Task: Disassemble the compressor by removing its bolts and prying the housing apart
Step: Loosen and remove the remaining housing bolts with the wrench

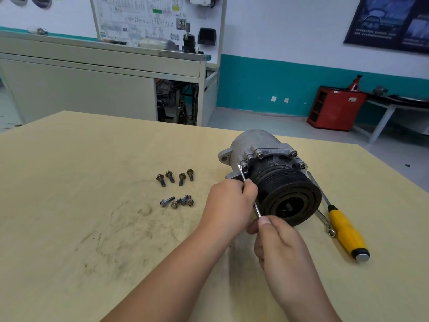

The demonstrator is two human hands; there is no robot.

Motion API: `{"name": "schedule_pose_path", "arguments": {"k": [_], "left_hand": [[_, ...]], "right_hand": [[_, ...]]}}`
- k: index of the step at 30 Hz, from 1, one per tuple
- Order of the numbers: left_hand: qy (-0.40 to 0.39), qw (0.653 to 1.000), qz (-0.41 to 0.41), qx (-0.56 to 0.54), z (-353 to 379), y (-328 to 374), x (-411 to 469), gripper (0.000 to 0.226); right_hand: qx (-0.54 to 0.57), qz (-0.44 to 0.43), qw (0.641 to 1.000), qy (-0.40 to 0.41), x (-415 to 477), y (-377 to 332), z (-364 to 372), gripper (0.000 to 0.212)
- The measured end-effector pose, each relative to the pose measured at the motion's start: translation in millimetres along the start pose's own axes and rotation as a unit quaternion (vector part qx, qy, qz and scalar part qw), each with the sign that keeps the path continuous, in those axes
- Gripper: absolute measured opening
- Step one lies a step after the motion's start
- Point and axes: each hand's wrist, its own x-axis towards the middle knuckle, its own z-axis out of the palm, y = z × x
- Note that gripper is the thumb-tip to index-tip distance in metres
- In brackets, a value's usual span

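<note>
The compressor (267, 163) lies on its side on the wooden table (92, 182), black pulley (290, 196) facing the person. It looks like cast metal, heavy and rigid, and its round body is likely to roll unless steadied. The flange and mounting ears seem the best places to hold it. The left hand (228, 203) curls round a slim wrench (241, 173) beside the pulley, its head at a flange bolt (245, 167). The right hand (278, 242) pinches the wrench's lower end in front of the compressor. Loose bolts (182, 178) lie to the compressor's left, with open tabletop beyond them. A yellow-handled screwdriver (347, 233) and a second wrench (325, 223) crowd its right side. The table's far edge runs just behind it, so there is little room that way.
</note>
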Motion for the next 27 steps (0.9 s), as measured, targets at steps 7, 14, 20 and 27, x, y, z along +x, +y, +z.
{"name": "schedule_pose_path", "arguments": {"k": [7,14,20,27], "left_hand": [[0.004,1.0,0.009,0.007,3.0,2.8,-4.9,0.057],[-0.008,1.0,0.012,0.013,5.0,4.7,-8.3,0.056],[-0.006,1.0,0.011,0.015,3.0,4.3,-4.8,0.057],[-0.009,1.0,0.019,0.016,4.6,2.4,-3.7,0.058]], "right_hand": [[0.026,0.016,1.0,-0.002,-1.3,4.2,-0.1,0.03],[0.03,0.014,0.999,-0.006,-3.1,6.8,-0.2,0.031],[0.027,0.012,1.0,-0.002,-0.7,6.1,1.3,0.032],[0.034,0.017,0.999,-0.003,-1.6,5.7,1.9,0.032]]}}
